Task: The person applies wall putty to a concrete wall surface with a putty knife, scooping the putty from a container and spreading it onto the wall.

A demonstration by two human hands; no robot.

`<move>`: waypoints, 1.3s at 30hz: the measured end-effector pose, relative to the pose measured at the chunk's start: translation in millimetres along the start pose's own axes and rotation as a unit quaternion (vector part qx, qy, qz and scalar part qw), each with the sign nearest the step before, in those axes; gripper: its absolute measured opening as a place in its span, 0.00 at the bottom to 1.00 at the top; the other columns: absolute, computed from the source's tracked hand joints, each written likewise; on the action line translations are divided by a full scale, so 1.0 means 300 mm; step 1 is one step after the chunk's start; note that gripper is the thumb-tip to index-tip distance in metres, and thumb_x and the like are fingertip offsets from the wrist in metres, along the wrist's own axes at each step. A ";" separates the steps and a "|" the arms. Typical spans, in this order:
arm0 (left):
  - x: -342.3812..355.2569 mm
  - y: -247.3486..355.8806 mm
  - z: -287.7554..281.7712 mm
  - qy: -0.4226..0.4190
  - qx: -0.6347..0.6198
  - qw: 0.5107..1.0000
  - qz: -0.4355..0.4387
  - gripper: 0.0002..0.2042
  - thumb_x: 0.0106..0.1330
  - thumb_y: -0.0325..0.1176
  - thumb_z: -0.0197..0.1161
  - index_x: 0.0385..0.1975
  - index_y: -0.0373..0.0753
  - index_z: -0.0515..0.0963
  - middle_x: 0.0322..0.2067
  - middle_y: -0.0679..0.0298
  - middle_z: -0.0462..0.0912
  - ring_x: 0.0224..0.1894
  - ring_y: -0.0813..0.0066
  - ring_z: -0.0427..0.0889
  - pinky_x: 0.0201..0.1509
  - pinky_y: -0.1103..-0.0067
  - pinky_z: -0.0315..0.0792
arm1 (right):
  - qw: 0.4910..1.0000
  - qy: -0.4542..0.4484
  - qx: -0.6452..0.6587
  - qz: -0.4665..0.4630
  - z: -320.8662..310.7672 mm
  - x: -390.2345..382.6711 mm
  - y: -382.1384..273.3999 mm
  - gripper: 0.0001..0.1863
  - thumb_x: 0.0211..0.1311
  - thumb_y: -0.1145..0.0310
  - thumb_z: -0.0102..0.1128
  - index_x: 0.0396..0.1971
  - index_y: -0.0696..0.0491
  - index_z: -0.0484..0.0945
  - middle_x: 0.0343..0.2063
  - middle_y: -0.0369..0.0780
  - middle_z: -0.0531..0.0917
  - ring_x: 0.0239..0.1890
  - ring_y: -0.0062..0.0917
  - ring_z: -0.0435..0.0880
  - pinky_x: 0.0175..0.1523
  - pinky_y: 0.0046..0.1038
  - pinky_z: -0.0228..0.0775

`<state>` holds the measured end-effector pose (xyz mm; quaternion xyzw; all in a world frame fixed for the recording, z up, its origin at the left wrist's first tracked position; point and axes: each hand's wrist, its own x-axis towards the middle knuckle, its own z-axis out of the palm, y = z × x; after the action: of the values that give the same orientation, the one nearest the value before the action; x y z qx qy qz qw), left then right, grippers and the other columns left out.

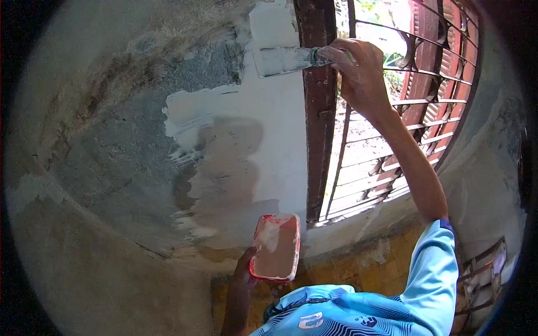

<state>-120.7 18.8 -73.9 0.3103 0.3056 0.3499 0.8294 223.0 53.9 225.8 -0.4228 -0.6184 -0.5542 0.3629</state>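
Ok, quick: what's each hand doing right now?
Left hand: closed on the red tray, held low.
Right hand: closed on the brush, bristles against the wall.

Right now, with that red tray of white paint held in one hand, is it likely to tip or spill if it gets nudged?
Probably yes. The red tray looks shallow and open-topped, so its paint could slop over a tilted rim. The left hand seems to grip only one long edge, so a nudge may tilt it. Paint smeared on the rim might make it slippery.
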 end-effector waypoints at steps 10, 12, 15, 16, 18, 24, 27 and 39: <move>0.014 -0.020 -0.039 0.022 0.009 1.000 0.003 0.28 0.61 0.46 0.65 0.53 0.33 0.69 0.46 0.57 0.79 0.49 0.67 0.78 0.54 0.70 0.75 | 0.997 0.057 -0.045 -0.017 -0.086 -0.113 0.227 0.24 0.48 0.87 0.61 0.47 0.51 0.76 0.43 0.41 0.79 0.45 0.35 0.77 0.50 0.36 0.68; 0.017 -0.024 -0.060 0.016 -0.009 1.000 0.002 0.27 0.62 0.45 0.64 0.54 0.32 0.69 0.47 0.56 0.78 0.49 0.67 0.79 0.54 0.70 0.75 | 0.997 0.064 -0.035 -0.035 -0.050 -0.068 0.125 0.24 0.49 0.87 0.61 0.48 0.51 0.76 0.43 0.41 0.79 0.44 0.36 0.77 0.49 0.37 0.68; 0.009 -0.010 -0.026 0.011 -0.010 1.000 -0.014 0.28 0.62 0.45 0.64 0.56 0.32 0.67 0.48 0.55 0.77 0.50 0.66 0.78 0.55 0.69 0.75 | 0.999 0.009 0.012 -0.037 -0.007 -0.014 0.022 0.31 0.43 0.88 0.61 0.50 0.46 0.76 0.44 0.40 0.79 0.47 0.37 0.75 0.53 0.38 0.64; 0.007 -0.006 -0.020 0.010 -0.009 1.000 -0.015 0.28 0.62 0.45 0.64 0.56 0.32 0.67 0.48 0.55 0.77 0.50 0.66 0.78 0.55 0.69 0.75 | 0.999 -0.012 0.010 -0.029 -0.002 0.003 -0.015 0.32 0.42 0.88 0.61 0.50 0.45 0.76 0.44 0.40 0.79 0.48 0.36 0.75 0.54 0.38 0.64; 0.001 -0.001 -0.014 -0.017 -0.029 0.999 -0.033 0.29 0.62 0.45 0.64 0.57 0.32 0.66 0.49 0.55 0.76 0.51 0.66 0.78 0.56 0.69 0.74 | 1.000 -0.004 -0.005 -0.016 0.015 0.008 -0.044 0.28 0.45 0.86 0.60 0.48 0.44 0.78 0.43 0.38 0.80 0.49 0.35 0.76 0.56 0.38 0.63; -0.009 -0.022 0.008 0.027 0.032 0.999 0.011 0.17 0.66 0.43 0.58 0.46 0.37 0.74 0.41 0.59 0.80 0.44 0.64 0.81 0.49 0.68 0.77 | 1.000 0.016 0.003 0.005 -0.009 -0.094 0.164 0.25 0.50 0.84 0.62 0.50 0.47 0.76 0.43 0.41 0.80 0.47 0.38 0.77 0.54 0.37 0.67; -0.001 -0.027 0.001 0.010 -0.015 1.000 0.023 0.17 0.66 0.43 0.58 0.45 0.36 0.74 0.41 0.59 0.80 0.43 0.64 0.81 0.46 0.68 0.78 | 0.998 0.037 -0.045 -0.007 -0.060 -0.127 0.215 0.25 0.49 0.84 0.62 0.49 0.50 0.76 0.43 0.41 0.79 0.46 0.37 0.77 0.53 0.37 0.67; 0.007 -0.018 0.015 0.039 0.037 0.999 -0.008 0.20 0.64 0.45 0.58 0.48 0.36 0.73 0.43 0.56 0.79 0.45 0.62 0.81 0.48 0.66 0.77 | 0.999 -0.026 -0.026 -0.005 0.008 -0.038 -0.047 0.28 0.41 0.80 0.66 0.47 0.40 0.79 0.39 0.33 0.79 0.46 0.31 0.78 0.52 0.36 0.64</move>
<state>-114.1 16.2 -75.6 0.3249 0.3531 0.3438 0.8072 214.4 54.4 209.7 -0.4431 -0.6151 -0.5611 0.3324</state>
